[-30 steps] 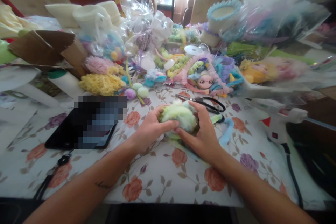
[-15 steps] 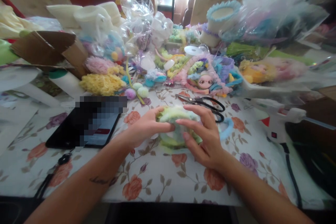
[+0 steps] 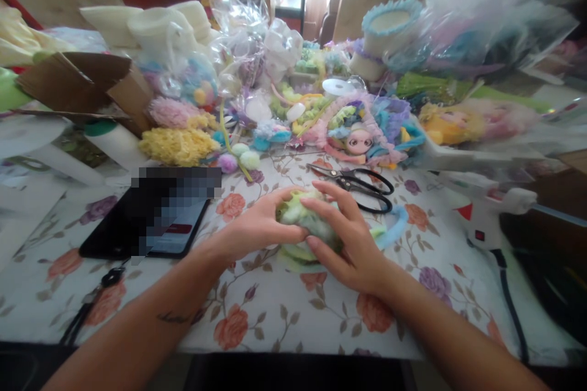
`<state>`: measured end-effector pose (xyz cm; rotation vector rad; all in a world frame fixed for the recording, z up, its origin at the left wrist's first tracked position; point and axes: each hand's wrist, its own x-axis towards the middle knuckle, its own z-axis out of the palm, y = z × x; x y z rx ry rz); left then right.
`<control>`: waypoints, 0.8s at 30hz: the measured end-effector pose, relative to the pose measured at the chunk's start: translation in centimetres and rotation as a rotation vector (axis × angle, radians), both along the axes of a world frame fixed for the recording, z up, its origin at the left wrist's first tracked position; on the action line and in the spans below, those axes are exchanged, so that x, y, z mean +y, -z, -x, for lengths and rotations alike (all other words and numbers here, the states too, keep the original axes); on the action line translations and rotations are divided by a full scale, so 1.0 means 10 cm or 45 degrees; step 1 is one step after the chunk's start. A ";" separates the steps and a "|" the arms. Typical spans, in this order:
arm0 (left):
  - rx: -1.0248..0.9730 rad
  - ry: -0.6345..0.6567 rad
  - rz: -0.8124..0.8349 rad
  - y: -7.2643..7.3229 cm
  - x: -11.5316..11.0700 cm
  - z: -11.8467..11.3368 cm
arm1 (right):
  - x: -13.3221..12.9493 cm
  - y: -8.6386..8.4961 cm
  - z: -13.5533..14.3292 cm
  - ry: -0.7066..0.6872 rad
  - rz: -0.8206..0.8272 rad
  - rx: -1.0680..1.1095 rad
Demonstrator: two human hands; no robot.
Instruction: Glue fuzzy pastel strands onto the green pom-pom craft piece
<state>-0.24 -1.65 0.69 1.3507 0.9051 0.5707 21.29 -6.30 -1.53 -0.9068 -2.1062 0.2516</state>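
A fluffy pale-green bundle [image 3: 296, 214] lies on the near side of the black-handled scissors [image 3: 345, 183], slightly left of their handles, near but apart. Both hands touch it, so neither is the nearer. The left hand [image 3: 257, 220] curls around the side farther left of the scissors, thumb across the front; the right hand [image 3: 355, 241] grips the opposite side, fingers bent over the top, thumb on the near face. The bundle seems roundish, with no clear long axis, and fingers hide much of it; whether it rests on the floral tablecloth [image 3: 275, 324] I cannot tell. The right hand sits closer to the scissors, just nearside of their handles, where a pale-blue fuzzy strip [image 3: 398, 226] curves beside the lower ring.
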 end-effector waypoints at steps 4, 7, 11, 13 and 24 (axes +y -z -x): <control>-0.009 -0.014 -0.025 -0.02 -0.01 -0.02 | 0.00 0.01 -0.02 -0.020 0.062 0.003; 0.032 -0.067 -0.070 -0.02 -0.02 -0.04 | 0.01 0.02 -0.02 -0.041 0.067 0.001; 0.075 -0.082 -0.047 -0.05 -0.03 -0.08 | 0.01 0.03 -0.02 -0.053 0.070 0.006; 0.045 -0.079 -0.025 -0.08 -0.05 -0.09 | 0.01 0.02 -0.02 -0.047 0.059 0.026; -0.029 -0.113 0.142 -0.14 -0.07 -0.12 | -0.05 -0.10 -0.03 0.100 -0.262 0.118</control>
